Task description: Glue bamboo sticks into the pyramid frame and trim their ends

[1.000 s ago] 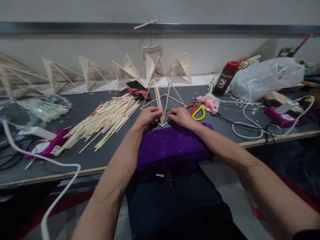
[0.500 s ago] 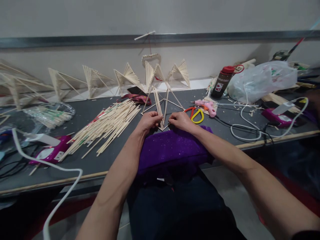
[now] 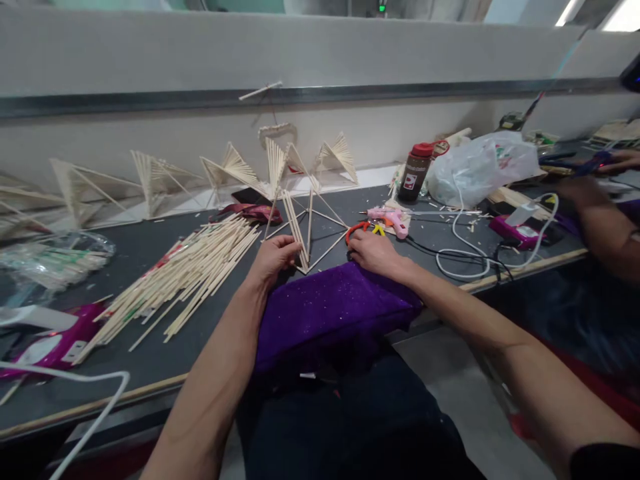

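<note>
Thin wooden sticks joined into an angular stick frame (image 3: 309, 227) stand in front of me, with several sticks side by side on its left edge. My left hand (image 3: 275, 259) pinches that edge near its lower end. To the right of the frame, my right hand (image 3: 374, 252) lies over the handles of the scissors (image 3: 356, 231), fingers curled at the red loop. It partly covers the yellow loop, and its fingertips are mostly hidden. A purple cloth-covered block (image 3: 335, 313) sits under my wrists at the table edge.
A pile of loose sticks (image 3: 200, 267) lies left. Finished-looking stick frames (image 3: 233, 170) line the wall. A pink glue gun (image 3: 395, 219), a bottle (image 3: 417, 173), a plastic bag (image 3: 485, 167) and corded magenta power boxes (image 3: 520, 232) stand about. Another person's arm (image 3: 600, 213) is far right.
My right hand has left the frame's lower corner and moved right onto the scissors. My left hand stays on the frame. The view has tilted up and turned right.
</note>
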Tool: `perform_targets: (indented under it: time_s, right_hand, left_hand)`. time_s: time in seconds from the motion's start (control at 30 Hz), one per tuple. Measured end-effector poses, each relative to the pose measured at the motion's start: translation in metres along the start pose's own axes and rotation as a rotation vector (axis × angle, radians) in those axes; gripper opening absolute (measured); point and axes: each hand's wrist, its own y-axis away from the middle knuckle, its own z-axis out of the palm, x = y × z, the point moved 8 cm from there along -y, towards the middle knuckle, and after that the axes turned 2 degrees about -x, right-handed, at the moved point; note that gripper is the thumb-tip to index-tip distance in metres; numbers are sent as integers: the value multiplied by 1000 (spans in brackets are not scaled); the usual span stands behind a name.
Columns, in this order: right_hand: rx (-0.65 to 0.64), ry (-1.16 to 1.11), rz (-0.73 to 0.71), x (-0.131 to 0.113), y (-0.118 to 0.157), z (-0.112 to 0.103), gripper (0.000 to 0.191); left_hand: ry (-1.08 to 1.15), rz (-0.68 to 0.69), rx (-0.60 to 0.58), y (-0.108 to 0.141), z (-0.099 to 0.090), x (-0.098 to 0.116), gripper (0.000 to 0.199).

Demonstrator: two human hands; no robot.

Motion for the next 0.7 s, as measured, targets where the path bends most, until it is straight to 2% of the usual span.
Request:
perform_targets:
  time_s: [0.23,0.4,0.53,0.7]
  right_hand:
    - [11,89,-16,-3,0,1,31]
    - [-33,27,37,5,-6,-1,28]
    - [15,-66,84,12,-23,-11,22]
    - [69,-157,128,13,-50,-15,32]
  left_hand:
    - [-11,21,22,5,-6,3,27]
    - [-39,39,-20,8,-17,6,25]
    - [-4,75,-35,9,-28,12,24]
    - [5,52,-65,11,-35,10,24]
